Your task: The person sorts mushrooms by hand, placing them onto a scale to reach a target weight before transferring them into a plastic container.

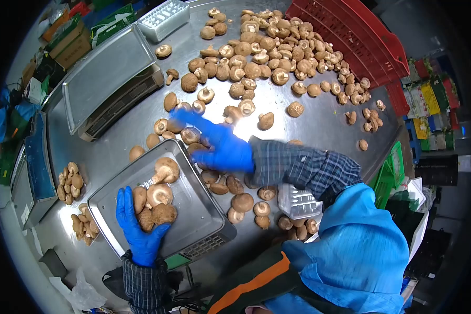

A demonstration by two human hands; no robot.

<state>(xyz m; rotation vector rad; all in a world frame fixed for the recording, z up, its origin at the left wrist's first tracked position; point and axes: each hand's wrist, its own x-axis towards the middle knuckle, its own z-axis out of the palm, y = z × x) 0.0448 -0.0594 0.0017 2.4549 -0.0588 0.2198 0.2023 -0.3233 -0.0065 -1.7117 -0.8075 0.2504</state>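
Note:
My left hand (140, 230), in a blue glove, rests over the metal pan (198, 230) of a weighing scale. Its fingers are stretched and its thumb spread, cupped along the left and lower side of a few shiitake mushrooms (159, 194) lying in the pan. My right hand (222, 144), also blue-gloved, is smeared by motion above the loose mushrooms beyond the pan's upper right edge. Brown caps (190, 135) show right at its blurred fingers; I cannot tell whether it holds one. Below that hand, more shiitakes (242, 202) lie beside the scale.
A large heap of shiitakes (277, 47) spreads across the metal table (329, 131), against a tipped red crate (350, 39). Another scale (107, 78) stands at the upper left. Small mushroom piles (70, 183) sit left of the pan. Clear plastic trays (298, 201) lie by my right sleeve.

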